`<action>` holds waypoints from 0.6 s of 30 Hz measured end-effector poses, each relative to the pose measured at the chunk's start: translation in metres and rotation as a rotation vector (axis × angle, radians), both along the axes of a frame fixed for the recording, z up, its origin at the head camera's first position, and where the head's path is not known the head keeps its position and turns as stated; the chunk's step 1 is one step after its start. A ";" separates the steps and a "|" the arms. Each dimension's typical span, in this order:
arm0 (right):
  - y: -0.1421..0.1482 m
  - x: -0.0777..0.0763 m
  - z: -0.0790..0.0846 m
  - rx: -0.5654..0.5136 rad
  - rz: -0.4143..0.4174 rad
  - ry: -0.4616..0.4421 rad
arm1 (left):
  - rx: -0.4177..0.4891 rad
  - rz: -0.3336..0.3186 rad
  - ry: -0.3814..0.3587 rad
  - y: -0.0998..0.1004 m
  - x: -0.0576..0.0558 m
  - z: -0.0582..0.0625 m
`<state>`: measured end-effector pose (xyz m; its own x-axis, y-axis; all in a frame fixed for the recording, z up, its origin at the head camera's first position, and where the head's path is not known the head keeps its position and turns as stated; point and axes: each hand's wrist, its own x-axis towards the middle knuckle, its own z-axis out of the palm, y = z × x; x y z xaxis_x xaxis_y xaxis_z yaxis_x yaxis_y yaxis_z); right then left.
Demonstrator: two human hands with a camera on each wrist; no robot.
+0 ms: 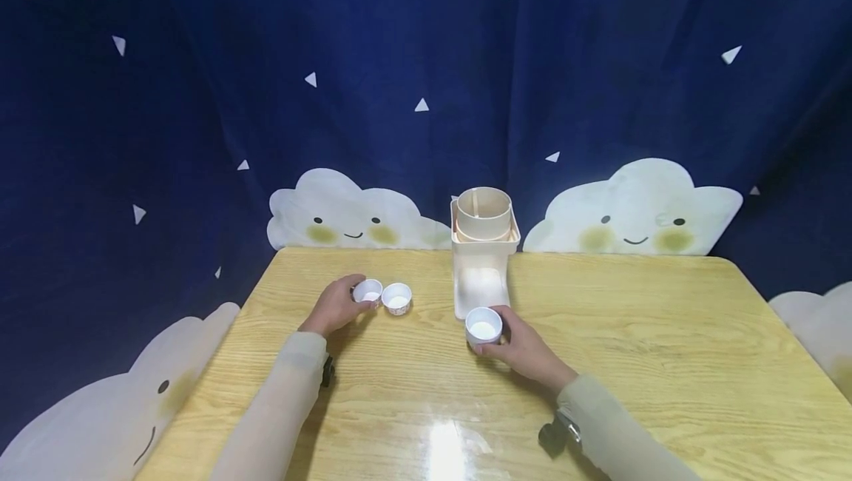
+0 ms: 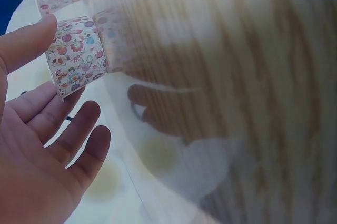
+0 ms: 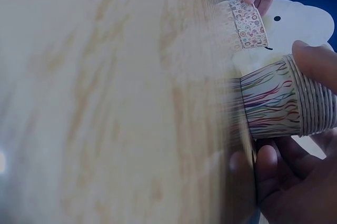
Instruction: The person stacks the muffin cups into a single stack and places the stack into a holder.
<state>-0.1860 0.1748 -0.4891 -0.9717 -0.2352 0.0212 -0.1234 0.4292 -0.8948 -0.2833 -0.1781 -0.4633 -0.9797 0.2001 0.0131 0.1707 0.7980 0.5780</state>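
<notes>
My left hand holds a small floral-print paper cup between thumb and fingers, its base on the table. Right beside it stands a second floral paper cup. My right hand grips a stack of paper cups with coloured streaks and several nested rims; the stack stands upright on the table. Just behind that stack is a cream cup dispenser with a round open tube on top. The fingers on the far side of each cup are partly hidden.
The wooden table reflects light near its front. A dark blue curtain with white triangles and smiling clouds hangs behind it and along the sides. A camera strap is on the right wrist.
</notes>
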 end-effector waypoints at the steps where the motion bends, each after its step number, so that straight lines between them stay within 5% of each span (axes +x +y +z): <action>1: 0.000 0.000 0.000 -0.001 -0.001 0.001 | -0.001 0.001 0.003 -0.001 0.000 0.000; 18: -0.001 0.001 0.003 -0.011 0.002 -0.002 | 0.047 0.062 0.043 -0.004 0.003 -0.001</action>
<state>-0.1851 0.1733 -0.4861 -0.9713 -0.2367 0.0219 -0.1225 0.4195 -0.8995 -0.2800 -0.1822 -0.4638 -0.9885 0.1373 0.0638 0.1476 0.7801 0.6080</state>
